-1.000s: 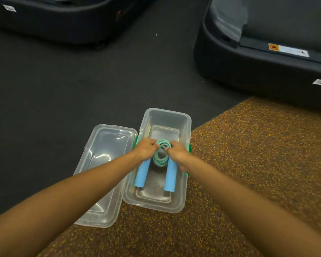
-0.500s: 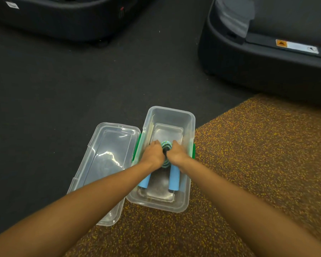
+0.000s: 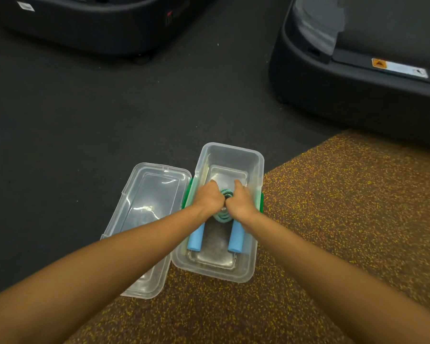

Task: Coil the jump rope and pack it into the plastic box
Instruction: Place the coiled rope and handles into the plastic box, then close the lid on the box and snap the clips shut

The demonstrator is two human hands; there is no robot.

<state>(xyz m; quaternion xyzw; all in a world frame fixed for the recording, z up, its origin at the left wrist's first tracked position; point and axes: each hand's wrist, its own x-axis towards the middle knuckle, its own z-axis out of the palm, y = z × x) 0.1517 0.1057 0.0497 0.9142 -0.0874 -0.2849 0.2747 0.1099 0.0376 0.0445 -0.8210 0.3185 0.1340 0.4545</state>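
A clear plastic box (image 3: 255,259) with green latches stands open on the floor. Inside it lies the jump rope (image 3: 224,217), a teal and green coil with two light blue foam handles pointing toward me. My left hand (image 3: 208,197) and my right hand (image 3: 241,201) are both down in the box, side by side, fingers curled over the coil and pressing on it. Most of the coil is hidden under my hands.
The box's clear lid (image 3: 149,202) lies upside down on the floor, touching the box's left side. Dark rubber flooring lies to the left, speckled brown matting (image 3: 345,219) to the right. Black treadmill bases (image 3: 358,90) stand at the back right and back left.
Both hands have pushed the coil lower into the box and slid slightly farther in. The handles now lie on the box's bottom.
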